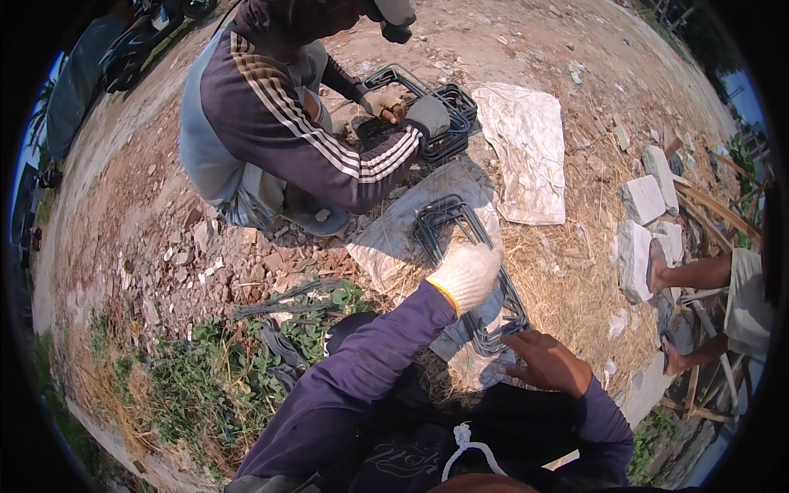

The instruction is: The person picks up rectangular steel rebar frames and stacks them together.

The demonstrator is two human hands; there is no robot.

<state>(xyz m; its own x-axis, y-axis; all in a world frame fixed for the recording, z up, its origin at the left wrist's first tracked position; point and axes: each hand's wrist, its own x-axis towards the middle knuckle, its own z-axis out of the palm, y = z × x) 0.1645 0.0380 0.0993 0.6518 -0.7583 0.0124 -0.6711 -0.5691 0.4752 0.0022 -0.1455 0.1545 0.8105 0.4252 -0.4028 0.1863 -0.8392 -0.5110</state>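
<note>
A stack of bent steel rebar stirrups [449, 215], dark rectangular loops, lies on a pale sack [382, 246] in front of me. My left hand [470, 271], in a white knit glove with a yellow cuff edge, is closed around the bars at the middle of the stack. Its fingertips are partly hidden. My bare right hand [549, 361] rests at the near end of the stirrups, thumb and fingers apart, its fingertips by the bent corners. Opposite me a crouching person's gloved hands [427, 117] are on another pile of stirrups [456, 103].
A second white sack [526, 156] lies flat to the right on dry straw. White blocks [643, 200] and wooden poles [715, 215] stand farther right, beside another person's bare legs [694, 274]. Green weeds [222, 386] and a bundle of thin wire [288, 297] are at left.
</note>
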